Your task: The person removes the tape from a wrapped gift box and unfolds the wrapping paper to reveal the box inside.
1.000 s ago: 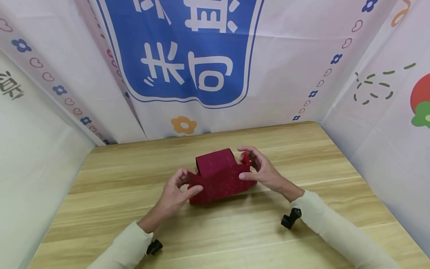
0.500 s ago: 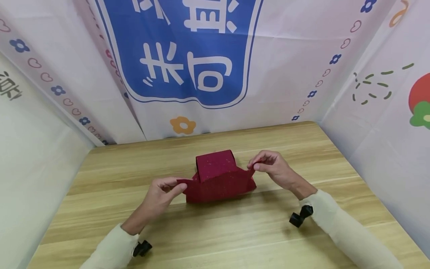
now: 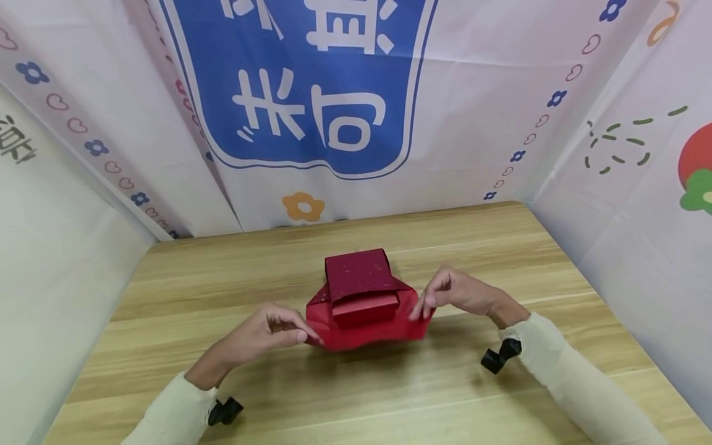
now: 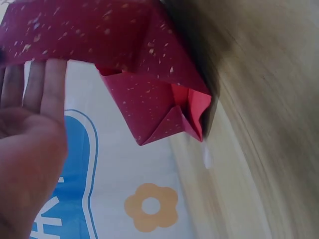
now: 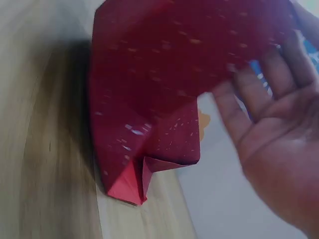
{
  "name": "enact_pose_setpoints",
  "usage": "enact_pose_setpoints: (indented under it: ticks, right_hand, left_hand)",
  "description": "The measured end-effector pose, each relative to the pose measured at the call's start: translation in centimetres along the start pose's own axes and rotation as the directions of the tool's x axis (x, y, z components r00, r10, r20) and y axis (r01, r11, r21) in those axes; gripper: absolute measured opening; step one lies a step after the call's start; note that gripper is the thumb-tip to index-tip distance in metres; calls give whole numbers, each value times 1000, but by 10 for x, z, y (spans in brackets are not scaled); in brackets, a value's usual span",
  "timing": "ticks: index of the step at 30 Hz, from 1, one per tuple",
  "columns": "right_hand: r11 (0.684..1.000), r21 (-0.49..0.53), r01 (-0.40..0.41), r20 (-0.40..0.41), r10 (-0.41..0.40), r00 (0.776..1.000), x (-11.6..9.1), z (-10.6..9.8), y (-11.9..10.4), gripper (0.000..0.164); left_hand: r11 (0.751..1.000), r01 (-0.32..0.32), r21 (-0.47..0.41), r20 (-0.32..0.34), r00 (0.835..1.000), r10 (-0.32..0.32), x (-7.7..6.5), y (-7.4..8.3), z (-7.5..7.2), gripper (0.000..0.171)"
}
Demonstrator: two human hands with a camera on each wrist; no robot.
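On the wooden table, a dark red, gold-flecked sheet of wrapping paper (image 3: 356, 272) lies folded around a box shape with a bright red front (image 3: 365, 309). Its near flap (image 3: 369, 339) leans toward the person, plain bright red side up in the head view. My left hand (image 3: 261, 334) pinches the flap's left corner between thumb and fingers. At the right corner, my right hand (image 3: 458, 293) holds the edge, fingers over the inner side. Both wrist views show the speckled outer side (image 4: 79, 35) in front of the fingertips, with folded paper ends (image 5: 130, 184) below.
The wooden table (image 3: 222, 266) extends around the paper. White printed cloth walls (image 3: 473, 123) stand behind and at both sides. A black wrist camera (image 3: 224, 411) sits on the left sleeve, another (image 3: 500, 356) on the right.
The near flap has swung down toward the person, uncovering its bright red inside and the box's front. Both hands have moved apart, then lowered with the flap's corners.
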State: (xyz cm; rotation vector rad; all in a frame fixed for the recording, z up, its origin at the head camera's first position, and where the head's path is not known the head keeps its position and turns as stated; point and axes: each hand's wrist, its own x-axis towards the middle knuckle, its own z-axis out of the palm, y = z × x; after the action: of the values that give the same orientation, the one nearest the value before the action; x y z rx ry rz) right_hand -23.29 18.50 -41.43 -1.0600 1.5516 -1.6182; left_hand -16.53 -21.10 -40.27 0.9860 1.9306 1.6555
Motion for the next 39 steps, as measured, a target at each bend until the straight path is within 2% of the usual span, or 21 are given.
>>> enact_pose_setpoints:
  ticks: [3,6,8,10,11,13,16,20,21,22,24,25,27,30,35,37,39]
  right_hand:
    - [994,-71,-78,79,84,993,2,5,4,39]
    - [980,-145,-135,127,154,980,4,10,10,43]
    - [957,-239,-161,124,195,973,5,13,16,37]
    - [917,-357,-176,101,225,969,6,15,22,28]
    - [892,-416,-179,88,236,968,7,16,25,24]
    - [836,-516,-189,54,252,966,8,17,31,19]
    - [745,-637,-195,-5,249,968,9,17,37,15]
    - [570,-788,-233,-130,216,968,10,17,41,17]
    - [527,-813,-248,-161,206,965,10,17,42,20]
    - [489,-832,-263,-191,194,962,11,17,44,24]
    - [436,-853,-288,-235,171,957,12,17,47,36]
    - [420,-858,-297,-251,162,954,13,16,48,43]
    - [408,-858,-313,-273,155,950,14,15,49,60]
    - [407,-851,-332,-287,169,943,16,13,47,81]
    - [428,-826,-366,-296,224,929,19,11,45,96]
    - [438,-814,-382,-298,250,921,20,11,45,101]
    - [436,-807,-397,-302,274,913,20,9,46,106]
  left_hand:
    - [1000,18,1,117,993,-18,2,-2,3,19]
    - [998,25,57,214,976,-37,4,-6,8,19]
    - [988,51,148,253,964,-87,7,-9,13,21]
    - [954,50,294,268,954,-133,10,-13,19,22]
    - [925,59,374,261,951,-166,12,-16,23,22]
    - [846,52,531,235,950,-206,16,-23,30,19]
    - [695,52,717,160,959,-236,21,-33,38,15]
    - [486,73,871,28,980,-199,24,-44,42,26]
    - [446,94,890,-8,982,-190,25,-45,42,30]
    - [420,121,900,-43,981,-190,25,-47,41,35]
    - [384,157,910,-95,980,-176,27,-50,38,47]
    - [381,173,908,-111,978,-179,28,-51,37,55]
    - [383,193,903,-123,972,-199,30,-52,32,74]
    - [397,197,897,-102,963,-248,34,-52,25,100]
    - [443,257,859,-97,931,-353,38,-52,16,116]
    - [444,280,851,-105,919,-379,39,-53,14,121]
    - [428,293,855,-112,910,-400,40,-55,13,126]
